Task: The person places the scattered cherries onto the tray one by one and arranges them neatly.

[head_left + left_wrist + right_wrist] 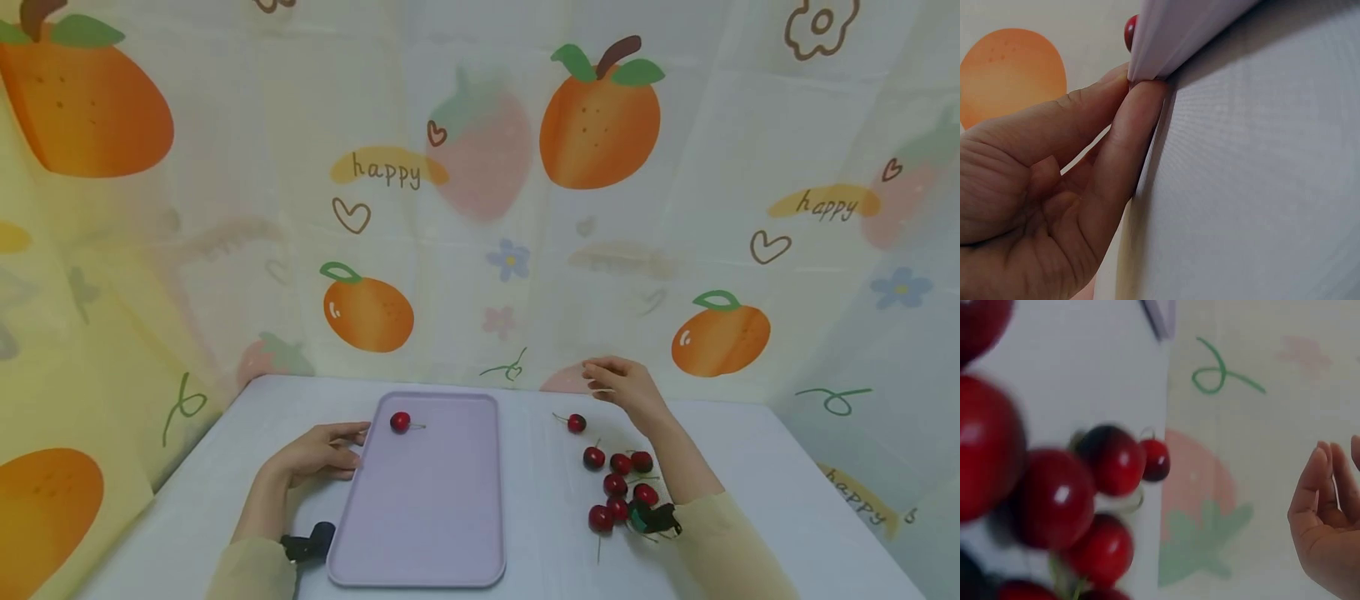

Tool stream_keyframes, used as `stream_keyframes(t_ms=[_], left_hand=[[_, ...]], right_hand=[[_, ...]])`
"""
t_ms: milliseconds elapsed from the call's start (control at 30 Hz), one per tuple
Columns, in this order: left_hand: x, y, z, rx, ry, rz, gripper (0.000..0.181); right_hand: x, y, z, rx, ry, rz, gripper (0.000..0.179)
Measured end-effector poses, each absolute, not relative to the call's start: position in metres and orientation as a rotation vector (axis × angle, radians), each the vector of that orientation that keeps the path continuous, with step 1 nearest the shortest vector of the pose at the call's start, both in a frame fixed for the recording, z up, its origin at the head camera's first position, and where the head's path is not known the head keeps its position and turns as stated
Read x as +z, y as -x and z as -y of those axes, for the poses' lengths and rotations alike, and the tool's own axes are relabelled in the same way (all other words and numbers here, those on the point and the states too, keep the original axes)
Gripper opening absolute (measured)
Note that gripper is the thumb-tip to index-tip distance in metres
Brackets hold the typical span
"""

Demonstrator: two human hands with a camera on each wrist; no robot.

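At the left rim of a lilac tray (427, 508), my left hand (318, 452) pinches the edge between thumb and fingers, as the left wrist view shows up close on the hand (1066, 169). One cherry (400, 422) with its stem lies on the tray near the far left corner. My right hand (621, 390) is raised over the far edge of the table, fingers loosely bent, holding nothing; it appears again at the right of the right wrist view (1329, 519). A single cherry (576, 423) lies on the table just below it.
Several more cherries with stems, one of them a dark red cherry (601, 518), cluster on the white table (543, 500) right of the tray, beside my right forearm. Behind the table hangs a fruit-printed cloth (465, 333). A black wrist camera (309, 546) sits near the tray's left edge.
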State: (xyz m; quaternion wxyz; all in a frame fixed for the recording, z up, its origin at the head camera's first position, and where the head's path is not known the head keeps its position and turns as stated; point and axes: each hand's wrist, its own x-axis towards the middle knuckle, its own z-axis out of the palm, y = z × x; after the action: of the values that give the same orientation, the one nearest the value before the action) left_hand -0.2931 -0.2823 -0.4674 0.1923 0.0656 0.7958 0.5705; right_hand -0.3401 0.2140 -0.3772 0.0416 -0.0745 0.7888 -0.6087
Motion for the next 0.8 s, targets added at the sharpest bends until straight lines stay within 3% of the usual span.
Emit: stream_keyframes(t_ms=[367, 800], left_hand=[[-0.469, 0.293, 0.281, 1.58, -0.17, -2.249, 0.074], [-0.465, 0.292, 0.281, 1.569, -0.143, -2.256, 0.075]], right_hand=[[-0.409, 0.319, -0.28, -1.668, 0.111, -2.589, 0.058], [-0.44, 0.29, -0.333, -1.507, 0.007, -2.574, 0.051]])
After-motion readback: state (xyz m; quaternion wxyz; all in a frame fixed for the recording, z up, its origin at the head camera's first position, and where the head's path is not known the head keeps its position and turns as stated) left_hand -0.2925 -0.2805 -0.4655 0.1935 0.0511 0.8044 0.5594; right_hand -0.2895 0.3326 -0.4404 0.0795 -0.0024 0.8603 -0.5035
